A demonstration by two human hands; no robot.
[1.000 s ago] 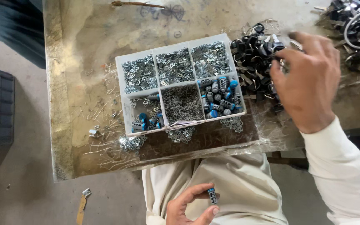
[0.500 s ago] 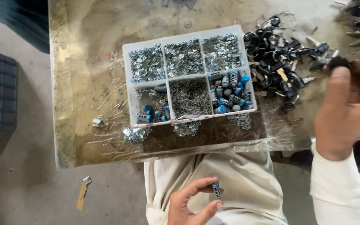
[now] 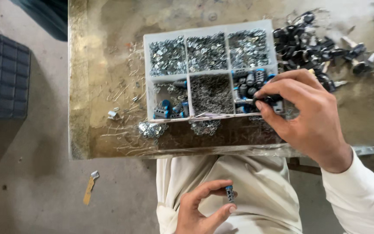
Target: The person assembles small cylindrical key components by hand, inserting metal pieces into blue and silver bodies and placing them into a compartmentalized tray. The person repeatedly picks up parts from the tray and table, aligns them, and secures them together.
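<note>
My right hand (image 3: 308, 112) hovers over the lower right compartment of a white divided parts box (image 3: 187, 78) and pinches a small black part with a metal pin (image 3: 270, 99). My left hand (image 3: 200, 208) is low over my lap, holding a small blue and grey cylindrical part (image 3: 230, 193) between thumb and fingers. The box's compartments hold small silver metal pieces, thin wire clips and blue and grey cylinders (image 3: 252, 80).
A pile of black parts with metal pins (image 3: 317, 47) lies on the worn workbench (image 3: 109, 65) right of the box. Loose metal bits (image 3: 150, 129) are scattered at the bench's front edge. A dark quilted object (image 3: 3, 73) stands on the floor at left.
My right hand has come from the black pile at far right to the box's lower right compartment, now pinching a black part. My left hand stays over my lap with its blue part.
</note>
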